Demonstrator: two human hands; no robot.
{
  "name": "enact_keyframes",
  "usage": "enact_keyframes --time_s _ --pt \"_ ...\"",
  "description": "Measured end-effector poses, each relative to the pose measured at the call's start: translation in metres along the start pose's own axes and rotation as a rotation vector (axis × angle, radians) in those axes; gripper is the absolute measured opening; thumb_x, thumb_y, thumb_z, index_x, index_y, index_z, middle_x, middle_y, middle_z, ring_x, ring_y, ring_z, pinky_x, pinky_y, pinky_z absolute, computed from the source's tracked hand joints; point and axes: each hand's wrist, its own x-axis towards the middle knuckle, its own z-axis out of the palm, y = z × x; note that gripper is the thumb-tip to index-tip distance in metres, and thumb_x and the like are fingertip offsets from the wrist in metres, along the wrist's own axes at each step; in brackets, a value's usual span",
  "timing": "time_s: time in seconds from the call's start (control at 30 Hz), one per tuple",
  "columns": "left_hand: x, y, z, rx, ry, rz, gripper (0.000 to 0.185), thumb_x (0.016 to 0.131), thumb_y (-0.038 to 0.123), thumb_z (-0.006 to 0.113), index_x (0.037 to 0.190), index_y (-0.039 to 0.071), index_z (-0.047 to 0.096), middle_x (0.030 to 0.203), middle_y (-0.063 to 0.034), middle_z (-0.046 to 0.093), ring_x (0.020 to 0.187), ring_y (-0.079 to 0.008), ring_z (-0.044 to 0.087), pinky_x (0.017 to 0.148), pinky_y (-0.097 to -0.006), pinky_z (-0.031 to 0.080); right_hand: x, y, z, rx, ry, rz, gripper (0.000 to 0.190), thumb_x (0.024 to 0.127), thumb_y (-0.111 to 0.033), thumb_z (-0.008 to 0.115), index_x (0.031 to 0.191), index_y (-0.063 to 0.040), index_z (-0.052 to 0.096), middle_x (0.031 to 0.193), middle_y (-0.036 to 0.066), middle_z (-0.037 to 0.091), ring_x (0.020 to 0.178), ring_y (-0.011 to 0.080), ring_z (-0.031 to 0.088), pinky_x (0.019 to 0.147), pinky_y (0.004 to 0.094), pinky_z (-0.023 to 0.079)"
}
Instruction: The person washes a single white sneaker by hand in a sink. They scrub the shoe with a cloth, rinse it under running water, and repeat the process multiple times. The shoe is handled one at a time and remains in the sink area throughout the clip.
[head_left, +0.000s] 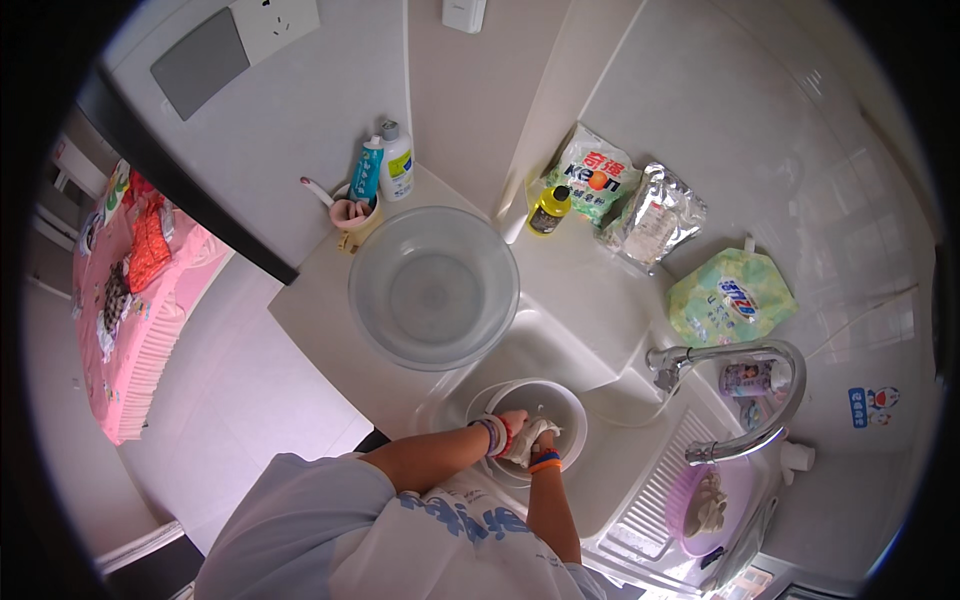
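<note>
My left hand (514, 421), with several bracelets at the wrist, is down inside a white bucket (576, 411) in the sink. It grips one side of a wet-looking off-white cloth (529, 444). My right hand (547, 441), with orange, blue and red bands at the wrist, holds the same cloth from the other side. Folds of the cloth partly cover the right fingers. The bucket stands in the white sink basin (517, 346). Behind it, a large translucent plastic basin (433, 292) rests on the counter and overhangs the sink's edge.
A chrome faucet (795, 390) arches over the ribbed washboard (652, 480) at right. Beyond it, a pink basin (679, 510) holds cloth (709, 504). Detergent bags (731, 296), a yellow bottle (550, 211) and a toothpaste tube (366, 174) line the walls.
</note>
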Motion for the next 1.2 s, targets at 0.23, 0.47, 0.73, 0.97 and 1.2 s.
enact_keyframes --time_s 0.23,0.47,0.73,0.97,1.2 --pt "0.004 0.009 0.01 -0.068 0.016 -0.104 0.041 0.083 0.033 0.043 0.102 0.0 0.06 0.099 -0.0153 0.061 0.09 -0.0222 0.057 0.084 -0.0315 0.041 0.048 0.018 -0.04 0.06 -0.126 -0.059 0.033 0.087 -0.031 0.041 0.104 -0.007 0.055 0.1 0.01 0.059 0.087 0.0247 0.057 0.075 0.0358 0.048" --pt "-0.004 0.007 0.006 -0.061 0.071 -0.053 0.038 0.082 0.032 0.045 0.099 0.001 0.061 0.099 -0.0184 0.062 0.091 -0.0283 0.058 0.082 -0.0349 0.042 -0.015 -0.008 -0.026 -0.069 -0.063 -0.022 0.035 0.087 -0.029 0.039 0.104 -0.004 0.055 0.096 0.01 0.06 0.084 0.0251 0.058 0.073 0.0349 0.048" --pt "-0.031 0.031 0.012 -0.095 0.159 -0.111 0.039 0.083 0.033 0.044 0.097 0.0 0.06 0.098 -0.022 0.061 0.092 -0.0337 0.058 0.082 -0.037 0.042 -0.076 -0.018 -0.006 0.274 -0.103 -0.11 0.039 0.089 -0.03 0.033 0.111 -0.004 0.053 0.103 0.012 0.061 0.093 0.0266 0.059 0.08 0.0381 0.048" --pt "0.013 0.0 0.002 0.047 0.14 0.002 0.041 0.082 0.034 0.047 0.096 -0.002 0.061 0.096 -0.0181 0.062 0.089 -0.0249 0.058 0.079 -0.0337 0.044 -0.066 -0.015 0.014 0.32 -0.064 -0.188 0.061 0.087 -0.05 0.04 0.114 0.003 0.049 0.089 0.023 0.061 0.092 0.0294 0.06 0.08 0.0372 0.046" --pt "-0.014 0.023 0.009 0.213 0.062 -0.036 0.067 0.075 0.041 0.058 0.113 -0.012 0.046 0.113 -0.0305 0.051 0.107 -0.0363 0.052 0.091 -0.0363 0.039 -0.068 -0.008 0.017 -0.277 0.302 -0.17 0.082 0.081 -0.067 0.033 0.109 0.006 0.055 0.112 0.022 0.055 0.1 0.0292 0.056 0.088 0.0342 0.04"
